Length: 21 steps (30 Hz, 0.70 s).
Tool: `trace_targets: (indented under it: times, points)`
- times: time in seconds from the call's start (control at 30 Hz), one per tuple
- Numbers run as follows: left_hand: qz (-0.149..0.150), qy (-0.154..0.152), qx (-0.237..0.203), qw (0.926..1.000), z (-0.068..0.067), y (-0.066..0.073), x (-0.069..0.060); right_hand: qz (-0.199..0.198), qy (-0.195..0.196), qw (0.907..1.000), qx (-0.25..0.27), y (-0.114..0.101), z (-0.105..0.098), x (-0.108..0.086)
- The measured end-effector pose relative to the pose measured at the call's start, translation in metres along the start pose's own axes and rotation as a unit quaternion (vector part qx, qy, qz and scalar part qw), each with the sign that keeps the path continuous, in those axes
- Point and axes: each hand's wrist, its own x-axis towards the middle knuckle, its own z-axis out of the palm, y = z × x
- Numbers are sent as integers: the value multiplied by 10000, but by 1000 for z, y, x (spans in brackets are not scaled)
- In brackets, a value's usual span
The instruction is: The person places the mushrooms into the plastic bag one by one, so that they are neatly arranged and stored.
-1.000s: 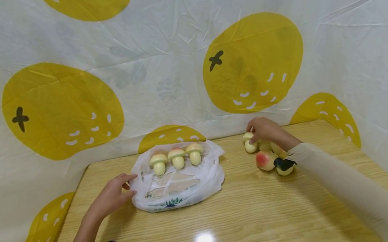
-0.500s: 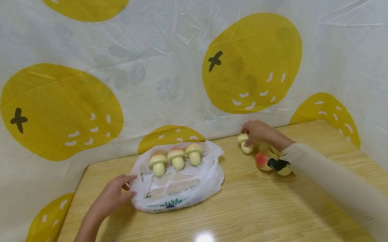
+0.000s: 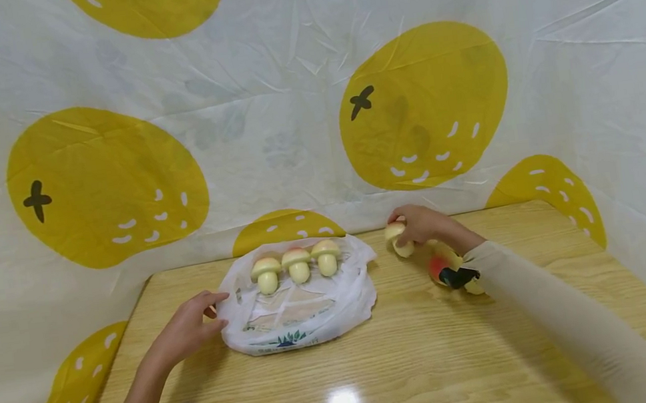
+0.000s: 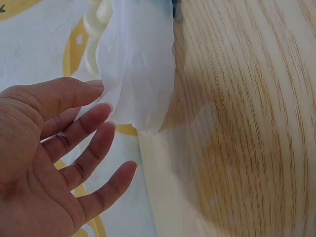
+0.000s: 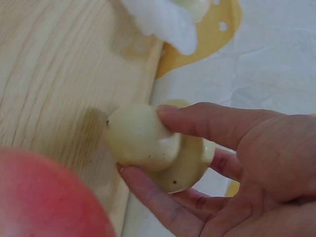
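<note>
Right hand (image 3: 425, 222) and its mushroom (image 5: 140, 136) have shifted toward the left hand (image 3: 189, 322) since a second ago; left hand, plastic bag (image 3: 345, 313) and three mushrooms (image 3: 298, 268) look about the same.

Right hand: pinching the pale mushroom, thumb on one side of the rounded stem, finger on the other, cap toward the palm. That mushroom sits between right hand and bag, short of the bag; clear of the surface (image 3: 250, 398) or not, can't tell.

Left hand: fingers apart, loosely bent, tips at the bag edge nearest it; firm contact not clear. Three mushrooms in a row on the bag, between both hands. Red-blushed fruit (image 3: 436, 267) under right wrist, partly behind black wrist piece (image 3: 459, 277); other pale pieces (image 3: 474, 286) there mostly hidden.

Handling, my judgement: stem looks smooth and could roll, so keep thumb and finger opposed with even, light pressure. Carry high enough that the cap doesn't snag the crumpled bag edge. Watch the right wrist near the fruit. Left fingertips should steady the bag gently, no tugging, or the row could tip.
</note>
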Motion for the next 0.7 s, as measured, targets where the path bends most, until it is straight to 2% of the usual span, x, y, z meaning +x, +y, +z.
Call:
trace_targets:
  times: [0.17, 0.33, 0.5, 0.7]
  points:
    - [17, 27, 37, 10000, 0, -1, 0, -71, 224, 9970, 736, -7, 0, 3]
    - [21, 27, 39, 10000, -1, 0, 1, -400, 481, 9895, 1302, -22, 9, 5]
    - [27, 29, 14, 10000, -1, 1, 1, -719, 612, 9842, 1500, -41, 22, 6]
    - [-33, -6, -5, 10000, -1, 1, 1, -988, 699, 9812, 1504, -52, 32, 12]
